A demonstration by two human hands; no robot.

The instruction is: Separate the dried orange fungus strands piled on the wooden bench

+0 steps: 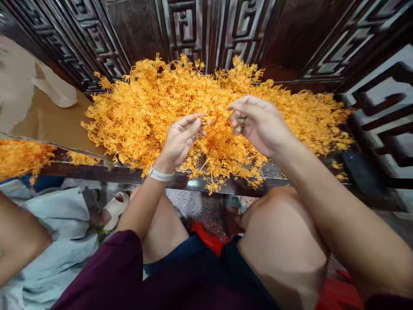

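Observation:
A big heap of orange, curly plastic-looking sprigs (155,99) lies on a dark wooden bench (129,172) in front of me. My left hand (180,140), with a pale band at the wrist, pinches a small orange sprig (206,120) between thumb and fingertips above the heap's front. To the right, apart from it, my right hand (256,120) hovers over the heap with fingers curled and a ring on one of them. Thumb and forefinger come close together there; anything between them is too small to make out. A few loose sprigs (213,185) hang over the bench's front edge.
Brown cardboard (64,120) stands on the left, with more orange sprigs (26,157) beyond it. A carved wooden back (183,26) rises behind the heap. Another person's arm (19,237) is at the lower left. Something red (208,239) lies beneath my knees.

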